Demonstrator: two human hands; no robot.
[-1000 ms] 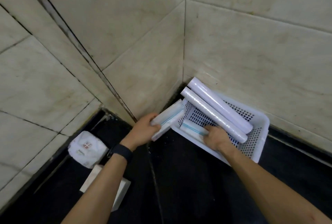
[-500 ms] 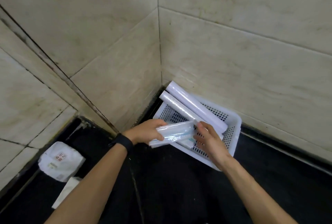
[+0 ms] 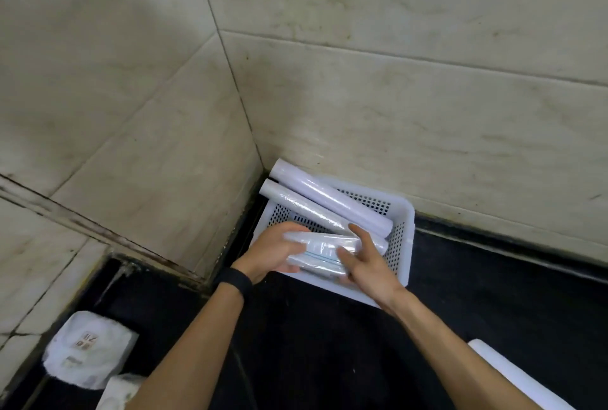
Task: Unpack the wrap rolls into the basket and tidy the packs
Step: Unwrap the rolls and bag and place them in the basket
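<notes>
Both hands grip one clear-wrapped pack of rolls (image 3: 317, 253) over the near edge of the white basket (image 3: 406, 245): the left hand (image 3: 274, 253) curled around its left end, the right hand (image 3: 368, 264) closed on its right end. Two long rolls (image 3: 329, 202) lie side by side in the basket, tilted, their ends poking over its far-left corner. One crumpled white bag (image 3: 88, 348) sits on the black counter (image 3: 312, 343), well apart.

white bag (image 3: 88, 348), printed marks, illegible
</notes>
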